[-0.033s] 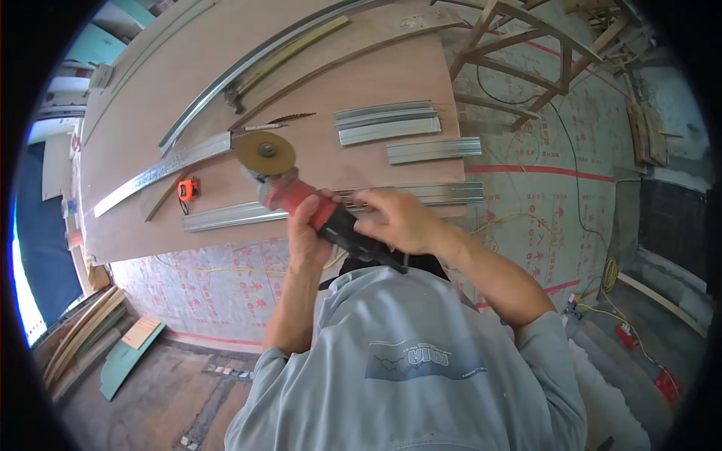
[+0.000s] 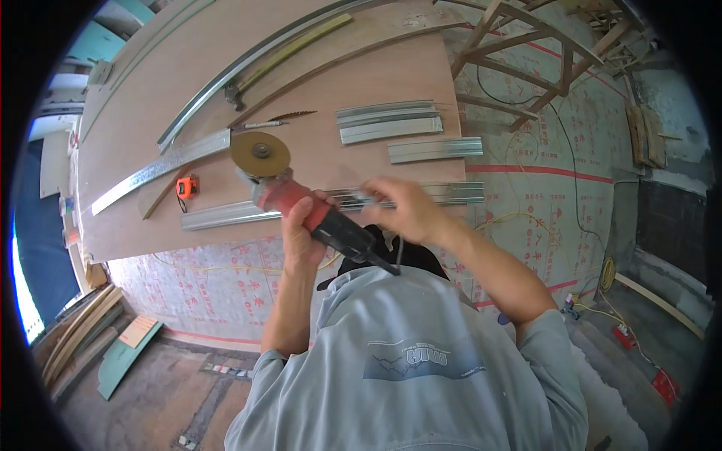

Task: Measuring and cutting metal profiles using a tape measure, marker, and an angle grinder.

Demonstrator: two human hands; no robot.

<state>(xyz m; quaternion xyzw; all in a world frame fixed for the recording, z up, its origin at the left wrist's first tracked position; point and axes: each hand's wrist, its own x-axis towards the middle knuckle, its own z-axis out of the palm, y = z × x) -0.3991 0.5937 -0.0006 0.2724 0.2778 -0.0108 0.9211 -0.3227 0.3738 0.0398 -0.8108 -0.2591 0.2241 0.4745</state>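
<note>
Red-and-black angle grinder (image 2: 342, 231) is held in the left hand (image 2: 299, 240), fingers closed around its body; tan round disc (image 2: 274, 158) is pointed ahead-left of the grip, black tail angled back-right toward the grey shirt (image 2: 421, 316). Right hand (image 2: 412, 214) is raised just right of the grip, fingers part-curled; whether anything is pinched there can't be made out. Long silver metal channel strips (image 2: 229, 215) are laid beyond the grip on the light-brown wooden sheet (image 2: 320, 159). Small orange tape measure (image 2: 187, 186) is placed to the left, short silver metal channel pieces (image 2: 391, 130) ahead-right.
</note>
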